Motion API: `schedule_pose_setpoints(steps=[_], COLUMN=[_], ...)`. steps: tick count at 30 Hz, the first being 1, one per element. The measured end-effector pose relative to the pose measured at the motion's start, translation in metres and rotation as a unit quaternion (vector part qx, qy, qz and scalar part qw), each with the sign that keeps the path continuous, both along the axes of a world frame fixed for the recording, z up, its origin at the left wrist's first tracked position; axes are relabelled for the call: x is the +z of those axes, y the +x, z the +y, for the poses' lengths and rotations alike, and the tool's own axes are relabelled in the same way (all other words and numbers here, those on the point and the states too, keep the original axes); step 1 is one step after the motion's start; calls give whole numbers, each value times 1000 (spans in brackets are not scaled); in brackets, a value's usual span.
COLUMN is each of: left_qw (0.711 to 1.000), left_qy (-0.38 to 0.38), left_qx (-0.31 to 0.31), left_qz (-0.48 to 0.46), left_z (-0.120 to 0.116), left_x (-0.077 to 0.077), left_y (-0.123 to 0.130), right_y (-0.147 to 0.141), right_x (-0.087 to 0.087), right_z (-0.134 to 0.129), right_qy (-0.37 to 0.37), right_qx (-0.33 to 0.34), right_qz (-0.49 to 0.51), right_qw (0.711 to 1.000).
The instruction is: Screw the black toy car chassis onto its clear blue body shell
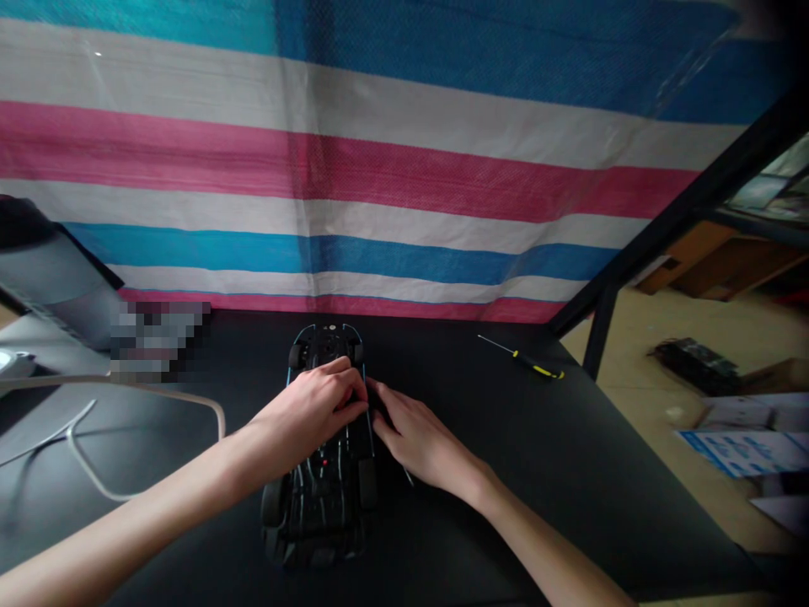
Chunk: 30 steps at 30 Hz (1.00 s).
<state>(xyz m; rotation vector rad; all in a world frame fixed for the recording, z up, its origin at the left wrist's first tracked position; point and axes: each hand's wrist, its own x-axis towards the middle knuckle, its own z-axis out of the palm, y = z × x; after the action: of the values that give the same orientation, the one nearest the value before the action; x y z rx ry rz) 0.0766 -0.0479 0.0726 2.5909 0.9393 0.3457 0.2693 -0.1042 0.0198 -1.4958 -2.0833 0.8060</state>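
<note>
A toy car (pixel 322 497) lies upside down on the black table, its dark underside and wheels facing up and thin blue edges showing along its body. Across its middle rests my left hand (pixel 329 396), fingers curled and thumb pressed toward them near the car's right edge. Whatever sits in that pinch is hidden. Close against the car's right side is my right hand (pixel 410 430), its fingers bent toward the left fingertips. A thin metal rod (pixel 408 476) pokes out below the right palm; the rest of it is covered by the hand.
On the right of the table (pixel 506 447) lies a black and yellow screwdriver (pixel 537 365). Pale cables (pixel 190 396) run across the left side, near a grey device (pixel 56 278) and a blurred-out patch. Striped sheeting (pixel 404 185) hangs behind, beside a black frame bar (pixel 670 202).
</note>
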Motion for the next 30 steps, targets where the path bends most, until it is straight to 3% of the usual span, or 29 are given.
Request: schedule_pose_setpoints(steps=[6,9,14,18,21,23,25,28,30], left_qw=[999,990,919,886,871,878,907,966,987], left_qy=[21,101,291,333,349,341,303,178,100], left_qx=[-16,-57,-156,-156,-173,-183,-174,-142,-110], left_qz=[37,80,214,281,300,282,236,125,66], left_z=[10,16,9,-2,-1,6,13,21,21], left_x=[-5,-11,-2,13,14,9,3,1,3], left_y=[1,1,5,12,10,5,-1,-8,-11], right_y=[-1,-1,0,0,0,0,0,-1,-1], right_x=[1,0,0,1,0,-1,-1,1,3], right_z=[-1,-1,0,0,-1,-1,-1,-1,-1], right_qy=[-1,9,20,15,17,20,19,11,2], right_qx=[0,1,5,7,6,4,4,0,-1], right_qz=[16,25,42,38,29,24,21,14,10], right_qw=[1000,1000,999,999,999,1000,1000,1000,1000])
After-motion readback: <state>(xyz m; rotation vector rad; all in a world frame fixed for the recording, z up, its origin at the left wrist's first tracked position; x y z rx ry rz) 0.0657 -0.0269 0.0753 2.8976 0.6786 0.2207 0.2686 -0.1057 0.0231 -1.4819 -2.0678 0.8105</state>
